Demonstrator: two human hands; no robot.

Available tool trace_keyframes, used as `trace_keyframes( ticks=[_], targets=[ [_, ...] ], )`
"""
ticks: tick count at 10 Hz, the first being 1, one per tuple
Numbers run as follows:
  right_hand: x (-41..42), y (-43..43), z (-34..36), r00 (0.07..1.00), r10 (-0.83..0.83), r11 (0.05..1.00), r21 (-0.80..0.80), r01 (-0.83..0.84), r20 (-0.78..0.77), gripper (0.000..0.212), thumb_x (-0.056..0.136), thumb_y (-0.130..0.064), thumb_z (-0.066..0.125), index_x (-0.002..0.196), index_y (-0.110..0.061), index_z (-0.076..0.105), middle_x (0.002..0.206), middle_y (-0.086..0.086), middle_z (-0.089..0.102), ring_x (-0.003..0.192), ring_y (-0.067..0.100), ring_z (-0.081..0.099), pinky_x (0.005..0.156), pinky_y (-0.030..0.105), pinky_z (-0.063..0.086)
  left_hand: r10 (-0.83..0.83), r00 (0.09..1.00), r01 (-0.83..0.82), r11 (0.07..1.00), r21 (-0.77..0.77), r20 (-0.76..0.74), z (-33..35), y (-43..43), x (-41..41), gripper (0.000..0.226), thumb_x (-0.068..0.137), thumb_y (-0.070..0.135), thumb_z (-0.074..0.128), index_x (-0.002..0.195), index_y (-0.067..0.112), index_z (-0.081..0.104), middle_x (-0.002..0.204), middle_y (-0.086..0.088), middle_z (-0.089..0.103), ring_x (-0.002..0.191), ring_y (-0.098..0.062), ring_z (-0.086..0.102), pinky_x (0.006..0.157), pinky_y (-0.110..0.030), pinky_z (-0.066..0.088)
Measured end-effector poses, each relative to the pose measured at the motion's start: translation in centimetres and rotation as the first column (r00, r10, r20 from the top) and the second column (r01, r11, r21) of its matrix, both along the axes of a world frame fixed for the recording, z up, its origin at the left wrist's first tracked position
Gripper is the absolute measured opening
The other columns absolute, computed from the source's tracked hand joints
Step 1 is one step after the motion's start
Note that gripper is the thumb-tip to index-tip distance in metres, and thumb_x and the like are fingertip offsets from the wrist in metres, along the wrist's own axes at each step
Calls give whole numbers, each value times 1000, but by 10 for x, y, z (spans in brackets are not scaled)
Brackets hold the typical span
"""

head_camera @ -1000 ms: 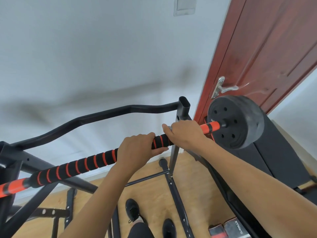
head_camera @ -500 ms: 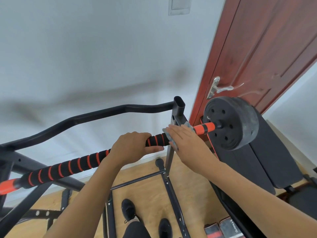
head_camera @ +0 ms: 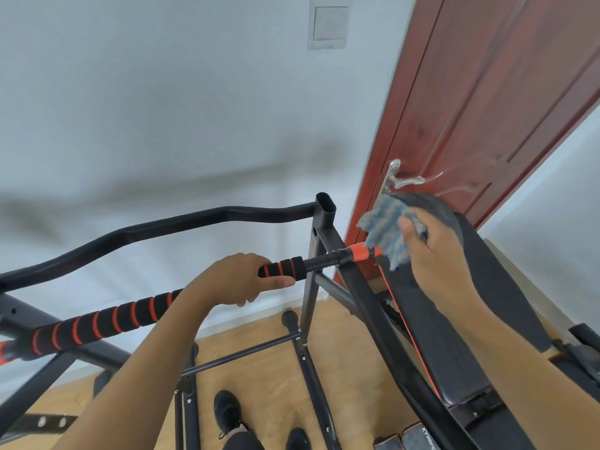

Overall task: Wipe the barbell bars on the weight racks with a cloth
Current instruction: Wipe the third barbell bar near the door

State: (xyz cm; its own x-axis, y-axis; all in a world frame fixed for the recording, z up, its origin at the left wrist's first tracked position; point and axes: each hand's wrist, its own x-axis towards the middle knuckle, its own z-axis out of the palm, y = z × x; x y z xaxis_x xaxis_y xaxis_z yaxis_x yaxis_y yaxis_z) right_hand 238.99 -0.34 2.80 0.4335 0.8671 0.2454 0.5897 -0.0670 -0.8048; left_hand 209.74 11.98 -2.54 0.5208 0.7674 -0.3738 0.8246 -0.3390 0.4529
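Running from the lower left up toward the right, the bar (head_camera: pixel 97 326) lies across the rack (head_camera: pixel 308 306). Most of its length has a black foam cover with orange rings. Behind it, the curved top rail (head_camera: pixel 162 227) of the rack goes along the pale wall (head_camera: pixel 162 108).

The left hand (head_camera: pixel 237 277) grips the foam part of the bar near its right end. The fingers are curled over the top and the thumb lies along the underside. Just right of this hand the foam ends, and a bare threaded part of the bar passes beside the rack post. After that comes the orange end (head_camera: pixel 360 253) of the bar.

Below, on the wooden floor (head_camera: pixel 259 368), two black shoes (head_camera: pixel 227 414) are seen between the legs of the rack.

The blue-grey cloth (head_camera: pixel 386 232) is at the orange end, hanging over it and lying against the face of the black plate (head_camera: pixel 444 212). The right hand (head_camera: pixel 435 254) holds the cloth there: the thumb presses on the cloth from the front, and the other fingers are hidden behind it. The plate is mostly covered by the cloth and the hand.

Under the right forearm a black bench (head_camera: pixel 441 358) with a red stripe slopes down. Behind the plate stands a red-brown door (head_camera: pixel 487 92) with a silver handle (head_camera: pixel 402 180) just above the cloth.
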Motion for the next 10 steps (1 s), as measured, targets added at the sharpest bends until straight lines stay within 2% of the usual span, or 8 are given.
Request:
trace_keyframes(
  ticks=[1,2,3,5,7,8,9,10],
  targets=[
    [2,23,-3,940,151,988,-28,-150,306,25,103,-21,55,125,-29,63,83,-10,65,61,-2,58,53,9,45,-16,996,29,989,147,-85,0,-9,1,67,81,89,45,100,27,62,71,9,61,63,-11,62,65,-26,49],
    [-7,32,-52,737,448,891,-322,-320,507,36,101,-21,53,133,-38,55,117,-16,61,99,-1,60,94,26,54,-26,989,70,948,309,-147,-4,-20,-1,68,82,92,37,102,31,57,74,12,59,66,-9,59,66,-25,49],
    [8,33,-72,694,447,889,-364,-277,564,52,100,-13,57,145,-38,47,135,-15,57,131,11,50,116,42,38,-37,981,115,901,417,-191,-8,-27,-1,62,87,89,35,107,33,53,75,14,56,65,-8,58,70,-24,54],
    [-8,24,-68,806,315,929,-339,-152,502,37,107,-19,41,139,-32,55,134,-7,58,132,19,47,119,42,33,-8,976,137,798,587,-217,-14,-44,2,51,94,81,38,106,31,42,78,14,53,65,-9,54,60,-21,43],
    [-46,3,-62,790,390,918,-270,-291,473,36,106,-26,49,142,-26,52,141,-7,54,136,11,42,120,29,24,-63,998,65,657,751,-30,-37,-60,-4,46,86,59,75,85,17,55,63,4,48,52,-14,37,49,-27,38],
    [-10,8,-66,803,240,938,-344,-46,546,25,92,-13,70,116,-11,61,113,9,65,113,27,61,110,39,36,-68,998,51,653,756,-10,-40,-73,-5,40,90,48,76,95,12,61,73,-3,55,61,-19,49,59,-34,49],
    [-23,6,-71,824,212,913,-407,25,526,25,93,-11,64,116,-6,57,117,16,62,117,34,57,111,45,35,5,1000,-16,697,717,18,-40,-90,0,40,94,44,70,111,8,69,94,-8,70,81,-28,68,78,-42,58],
    [-61,-9,-67,852,199,939,-344,-23,485,55,102,-35,31,150,-12,42,158,5,39,148,21,30,122,35,22,3,997,-56,712,700,77,-34,-98,-2,40,92,40,72,116,7,72,102,-9,75,87,-29,73,82,-43,60]
  ],
)
